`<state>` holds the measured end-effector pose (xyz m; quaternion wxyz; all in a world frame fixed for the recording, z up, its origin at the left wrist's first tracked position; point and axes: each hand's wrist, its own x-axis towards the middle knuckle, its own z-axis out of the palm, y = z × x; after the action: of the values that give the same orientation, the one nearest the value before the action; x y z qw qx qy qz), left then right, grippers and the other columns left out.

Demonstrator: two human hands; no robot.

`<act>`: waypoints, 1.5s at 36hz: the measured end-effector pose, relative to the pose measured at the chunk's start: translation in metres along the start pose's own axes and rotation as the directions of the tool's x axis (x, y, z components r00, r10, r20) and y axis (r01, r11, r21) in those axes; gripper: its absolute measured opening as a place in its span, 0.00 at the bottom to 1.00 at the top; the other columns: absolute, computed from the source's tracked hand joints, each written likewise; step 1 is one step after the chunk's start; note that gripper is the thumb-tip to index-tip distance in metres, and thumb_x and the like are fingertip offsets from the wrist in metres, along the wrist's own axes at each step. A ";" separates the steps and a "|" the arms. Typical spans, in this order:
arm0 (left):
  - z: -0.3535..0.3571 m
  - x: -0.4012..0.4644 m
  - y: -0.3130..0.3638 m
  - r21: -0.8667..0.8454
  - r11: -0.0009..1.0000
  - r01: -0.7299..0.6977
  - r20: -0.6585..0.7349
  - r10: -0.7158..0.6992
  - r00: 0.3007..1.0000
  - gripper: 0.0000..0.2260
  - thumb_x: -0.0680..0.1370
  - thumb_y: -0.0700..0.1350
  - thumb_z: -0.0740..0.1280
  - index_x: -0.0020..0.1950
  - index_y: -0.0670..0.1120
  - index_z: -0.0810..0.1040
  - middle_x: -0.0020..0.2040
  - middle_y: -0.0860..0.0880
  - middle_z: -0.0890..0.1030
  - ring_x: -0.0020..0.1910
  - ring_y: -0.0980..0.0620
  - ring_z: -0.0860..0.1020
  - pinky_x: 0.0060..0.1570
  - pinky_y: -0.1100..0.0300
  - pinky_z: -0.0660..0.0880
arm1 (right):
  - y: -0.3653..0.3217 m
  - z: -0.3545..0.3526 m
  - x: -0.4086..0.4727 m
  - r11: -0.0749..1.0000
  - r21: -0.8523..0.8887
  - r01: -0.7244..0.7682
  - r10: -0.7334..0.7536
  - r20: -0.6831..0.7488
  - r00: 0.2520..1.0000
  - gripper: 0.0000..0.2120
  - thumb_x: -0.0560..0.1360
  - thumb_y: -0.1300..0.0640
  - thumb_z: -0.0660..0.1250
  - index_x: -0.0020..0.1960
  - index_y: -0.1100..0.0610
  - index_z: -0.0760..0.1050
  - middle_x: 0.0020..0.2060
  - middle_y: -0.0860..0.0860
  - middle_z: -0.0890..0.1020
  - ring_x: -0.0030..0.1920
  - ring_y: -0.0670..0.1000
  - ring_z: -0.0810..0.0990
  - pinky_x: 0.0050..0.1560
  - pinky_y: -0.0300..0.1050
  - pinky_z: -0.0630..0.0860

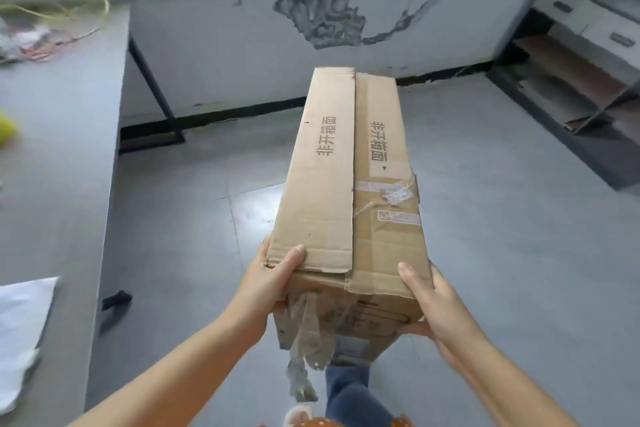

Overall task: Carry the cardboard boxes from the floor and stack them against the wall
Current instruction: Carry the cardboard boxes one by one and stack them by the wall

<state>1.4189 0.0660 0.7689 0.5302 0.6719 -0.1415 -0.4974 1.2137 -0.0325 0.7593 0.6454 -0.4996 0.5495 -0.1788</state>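
The long brown cardboard box (349,191) is held in the air above the grey floor (502,218), pointing at the peeling wall (242,45). It looks stiff, bulky and probably light, best gripped at its near corners. Left hand (268,279) and right hand (438,302) clamp those 2 corners, thumbs on top, fingers curled beneath.

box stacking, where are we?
Done: nothing visibly stacked; no boxes stand against the wall in this view. In hand: one long cardboard box is off the floor, gripped at its near end by the left hand and right hand, pointing toward the wall. Left: set this box down at the wall. Any remaining boxes are out of view.
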 end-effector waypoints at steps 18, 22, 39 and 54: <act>-0.030 0.170 0.090 -0.211 0.977 -0.038 -0.347 -0.039 0.937 0.09 0.78 0.51 0.65 0.58 0.58 0.75 0.50 0.58 0.83 0.43 0.60 0.81 0.35 0.61 0.76 | -0.157 0.075 0.237 0.969 -0.242 0.046 0.042 0.345 0.938 0.13 0.78 0.48 0.63 0.62 0.46 0.73 0.51 0.47 0.83 0.48 0.49 0.83 0.36 0.50 0.80; -0.060 0.217 0.104 -0.245 0.968 -0.054 -0.374 -0.043 0.926 0.09 0.78 0.49 0.65 0.58 0.56 0.75 0.50 0.57 0.83 0.42 0.62 0.81 0.35 0.61 0.75 | -0.178 0.115 0.282 0.958 -0.281 0.052 0.052 0.350 0.935 0.13 0.78 0.48 0.63 0.61 0.47 0.73 0.50 0.47 0.83 0.47 0.49 0.82 0.35 0.49 0.80; -0.256 0.464 0.184 -0.225 0.974 0.018 -0.350 -0.098 0.932 0.12 0.78 0.48 0.66 0.61 0.56 0.74 0.51 0.58 0.83 0.43 0.63 0.81 0.47 0.58 0.77 | -0.248 0.343 0.498 0.955 -0.292 -0.052 0.145 0.306 0.941 0.13 0.77 0.48 0.65 0.62 0.44 0.73 0.53 0.46 0.82 0.51 0.51 0.82 0.37 0.50 0.80; -0.314 0.694 0.052 -0.263 0.956 0.133 -0.378 -0.229 0.897 0.14 0.78 0.46 0.65 0.60 0.63 0.70 0.53 0.61 0.81 0.50 0.61 0.80 0.52 0.55 0.76 | -0.124 0.435 0.717 0.965 -0.225 -0.133 0.204 0.330 0.922 0.15 0.78 0.57 0.64 0.63 0.44 0.72 0.44 0.40 0.84 0.39 0.39 0.82 0.34 0.38 0.78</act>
<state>2.0164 -0.2734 0.4358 0.5731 0.7045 0.0933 -0.4081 1.8775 -0.4507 0.4380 0.6930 -0.5356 0.4819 0.0250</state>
